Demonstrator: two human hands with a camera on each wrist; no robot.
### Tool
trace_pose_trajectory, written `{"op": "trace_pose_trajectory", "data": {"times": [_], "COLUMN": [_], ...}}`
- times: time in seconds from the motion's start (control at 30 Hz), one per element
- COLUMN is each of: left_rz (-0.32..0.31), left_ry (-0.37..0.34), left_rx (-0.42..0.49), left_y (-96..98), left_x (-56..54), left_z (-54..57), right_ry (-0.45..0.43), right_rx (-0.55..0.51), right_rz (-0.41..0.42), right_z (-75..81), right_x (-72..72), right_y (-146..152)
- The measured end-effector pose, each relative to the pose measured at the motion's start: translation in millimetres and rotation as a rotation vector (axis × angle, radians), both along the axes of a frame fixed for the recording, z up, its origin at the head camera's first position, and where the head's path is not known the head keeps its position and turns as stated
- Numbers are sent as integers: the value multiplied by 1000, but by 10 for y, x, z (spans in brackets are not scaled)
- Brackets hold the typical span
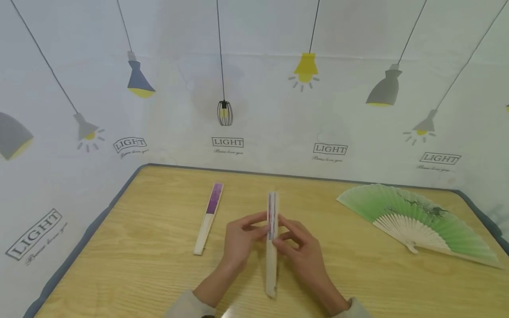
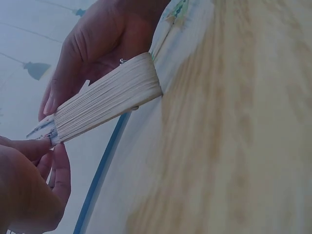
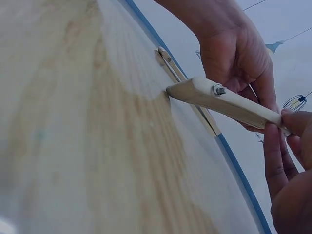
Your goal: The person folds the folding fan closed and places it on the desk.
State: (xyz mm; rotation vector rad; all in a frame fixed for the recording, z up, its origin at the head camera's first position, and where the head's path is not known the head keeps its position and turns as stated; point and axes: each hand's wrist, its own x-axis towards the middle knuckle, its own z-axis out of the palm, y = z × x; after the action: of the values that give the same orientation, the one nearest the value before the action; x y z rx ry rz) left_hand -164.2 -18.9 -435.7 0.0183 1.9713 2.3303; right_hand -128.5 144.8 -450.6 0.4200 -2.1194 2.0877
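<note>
We see left hand (image 1: 239, 238) and right hand (image 1: 305, 248) pinching the folded fan (image 1: 271, 265) from either side, at the table's (image 1: 135, 229) middle | right wrist view shows us its rivet (image 3: 219, 89) plainly, a mere speck from the head | purple-leafed fan (image 1: 210, 216) lies closed leftward, green fan (image 1: 427, 225) spread rightward | wall (image 1: 262, 97): we read "LIGHT" repeatedly, script beneath unclear

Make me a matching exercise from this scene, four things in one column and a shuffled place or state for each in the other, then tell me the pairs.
Things:
1. Green fan
2. Purple-topped fan
3. Middle fan
4. Tabletop

Places or states:
A. Held between the left hand and right hand
B. Wood-grained, beneath everything else listed
C. Lying folded at the left
D. Spread open at the right

Pairs: 1-D, 2-C, 3-A, 4-B.
</note>
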Motion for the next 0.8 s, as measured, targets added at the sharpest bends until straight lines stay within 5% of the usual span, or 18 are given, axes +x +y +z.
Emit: {"op": "trace_pose_trajectory", "data": {"times": [0.3,0.6,0.8], "left_rz": [32,78,111], "left_ry": [-30,-25,-40], "left_rx": [-5,-114,-120], "left_y": [-60,-61,-105], "left_x": [-145,-300,-374], "left_z": [-24,-120,-193], "right_ry": [-15,-155,-167], "right_rx": [15,-36,115], "right_rz": [-60,-111,-155], "right_z": [-37,-118,-145], "right_x": [-168,-355,-474], "right_y": [-135,-198,-257]}}
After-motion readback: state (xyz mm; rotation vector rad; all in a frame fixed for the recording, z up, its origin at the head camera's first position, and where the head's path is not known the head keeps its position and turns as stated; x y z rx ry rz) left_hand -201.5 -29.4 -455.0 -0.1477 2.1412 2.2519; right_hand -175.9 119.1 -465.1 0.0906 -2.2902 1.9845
